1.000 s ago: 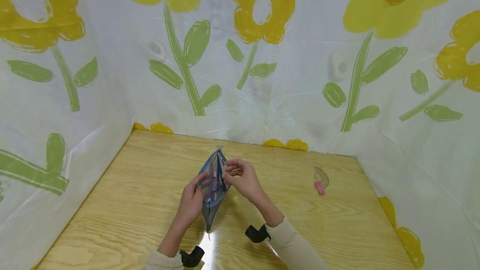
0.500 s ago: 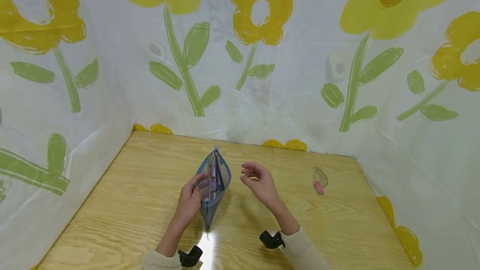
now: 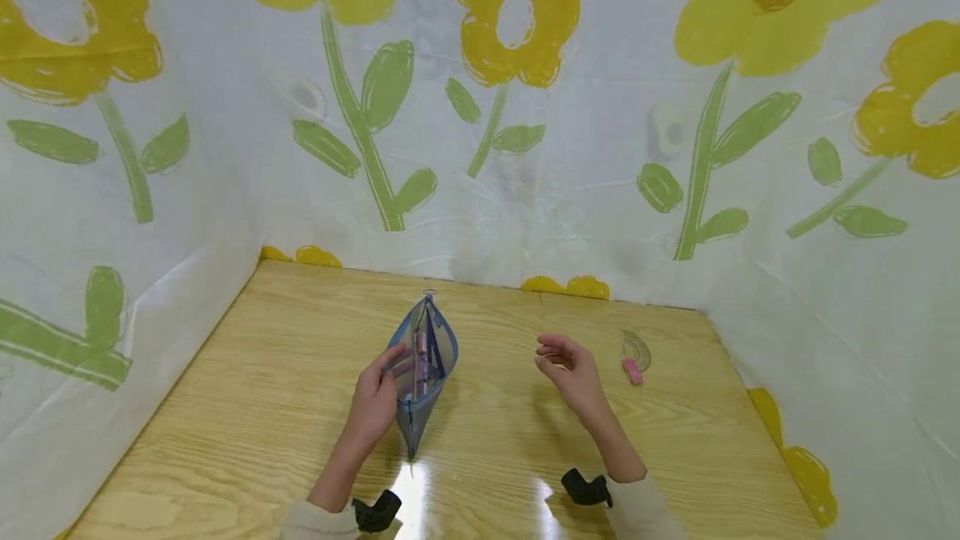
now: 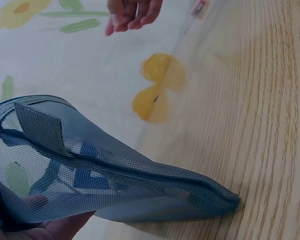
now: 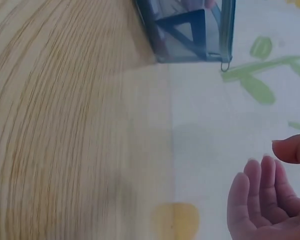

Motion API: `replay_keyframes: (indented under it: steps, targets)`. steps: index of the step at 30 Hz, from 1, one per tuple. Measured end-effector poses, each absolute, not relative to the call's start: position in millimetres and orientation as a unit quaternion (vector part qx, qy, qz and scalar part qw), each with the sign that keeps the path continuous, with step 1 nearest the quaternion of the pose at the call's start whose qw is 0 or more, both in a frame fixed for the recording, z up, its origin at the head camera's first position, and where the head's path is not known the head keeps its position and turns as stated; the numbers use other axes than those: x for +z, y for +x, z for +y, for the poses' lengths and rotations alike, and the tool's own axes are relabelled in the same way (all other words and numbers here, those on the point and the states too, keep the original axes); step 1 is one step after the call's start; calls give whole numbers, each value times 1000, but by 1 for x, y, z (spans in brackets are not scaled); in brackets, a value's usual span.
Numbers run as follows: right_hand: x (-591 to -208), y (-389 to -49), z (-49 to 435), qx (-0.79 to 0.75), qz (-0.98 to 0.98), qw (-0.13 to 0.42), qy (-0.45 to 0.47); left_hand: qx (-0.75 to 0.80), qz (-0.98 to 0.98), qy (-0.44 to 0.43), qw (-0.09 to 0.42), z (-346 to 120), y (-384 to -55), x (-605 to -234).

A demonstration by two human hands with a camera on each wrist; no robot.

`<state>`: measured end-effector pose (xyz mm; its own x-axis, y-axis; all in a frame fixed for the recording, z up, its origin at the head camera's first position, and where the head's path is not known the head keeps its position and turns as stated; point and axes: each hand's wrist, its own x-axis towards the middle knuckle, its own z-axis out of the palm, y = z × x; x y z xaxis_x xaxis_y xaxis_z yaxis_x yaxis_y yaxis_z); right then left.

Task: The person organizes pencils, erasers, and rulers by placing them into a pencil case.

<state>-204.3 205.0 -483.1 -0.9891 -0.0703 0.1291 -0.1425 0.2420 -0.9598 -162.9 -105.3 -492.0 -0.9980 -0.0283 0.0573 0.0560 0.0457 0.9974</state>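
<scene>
A blue mesh pencil case (image 3: pixel 414 423) stands upright with its top spread apart, and my left hand (image 3: pixel 372 398) holds its left side, thumb and fingers on either side of the mesh. Purple and pink items (image 3: pixel 422 370) show inside it. Through its wall in the right wrist view I see a dark blue set square (image 5: pixel 200 31). My right hand (image 3: pixel 577 377) is in the air to the right of the case, fingers loosely bent, holding nothing. Just beyond that hand lie a clear protractor (image 3: pixel 640 346) and a pink eraser (image 3: pixel 632 372), overlapping.
The wooden table (image 3: pixel 495 457) is walled by a white curtain (image 3: pixel 585 215) with yellow flowers along the left, back and right. Black camera mounts sit on both wrists, the left mount (image 3: pixel 377 512) near the table's front.
My right hand has let go of the pencil case's right edge and moved right, towards the protractor and eraser. The left hand keeps its hold on the case.
</scene>
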Motion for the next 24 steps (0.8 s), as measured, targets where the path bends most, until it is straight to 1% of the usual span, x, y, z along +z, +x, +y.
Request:
replay_keyframes:
  steps: [7, 14, 21, 24]
  targets:
    - [-493, -202, 224, 611, -788, 45, 53, -694, -719, -5, 20, -106, -164, -493]
    - [-502, -195, 252, 596, -801, 44, 21, -690, -723, -9, 29, -106, -164, -494]
    - [-507, -190, 285, 569, -819, 74, 8, -693, -720, -11, 26, -105, -163, -494]
    - [-506, -188, 296, 563, -823, 76, -1, -695, -718, -11, 31, -104, -164, -494]
